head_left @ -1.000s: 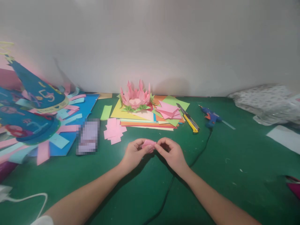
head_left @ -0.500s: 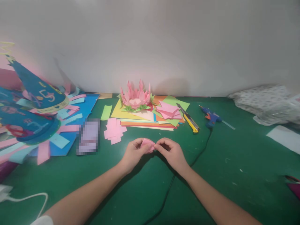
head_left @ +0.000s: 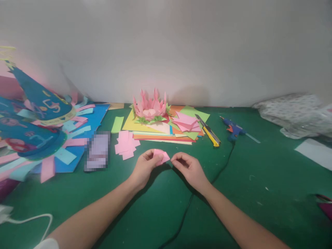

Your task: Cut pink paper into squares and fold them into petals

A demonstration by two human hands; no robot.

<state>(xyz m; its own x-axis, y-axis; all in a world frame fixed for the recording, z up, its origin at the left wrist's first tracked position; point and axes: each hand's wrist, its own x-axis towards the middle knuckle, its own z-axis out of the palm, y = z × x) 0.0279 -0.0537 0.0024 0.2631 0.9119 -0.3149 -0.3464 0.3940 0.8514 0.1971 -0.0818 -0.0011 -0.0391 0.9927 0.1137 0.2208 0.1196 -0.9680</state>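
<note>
A small folded piece of pink paper (head_left: 161, 157) is pinched between the thumb and fingers of my left hand (head_left: 145, 166), its pointed end toward the right. My right hand (head_left: 189, 167) is right beside that point, thumb and forefinger closed together, with nothing visible between them. Whether the fingertips still brush the paper I cannot tell. Beyond my hands, loose pink paper slips (head_left: 126, 145) lie in a pile. Behind them a pink paper lotus (head_left: 150, 107) with green leaves stands on a stack of coloured paper (head_left: 166, 136), next to folded pink pieces (head_left: 186, 121).
A yellow utility knife (head_left: 211, 135) lies by the stack. Farther right is a blue glue gun (head_left: 234, 130), its black cord (head_left: 186, 211) crossing the green table. A blurred phone-like object (head_left: 98, 151) and blue decorated party hats (head_left: 38, 100) are left. Plastic bags (head_left: 293, 110) lie right.
My left hand has moved slightly left with the folded pink paper, drawing it out of my right fingers. More of the paper and its point now show. My right hand has hardly moved.
</note>
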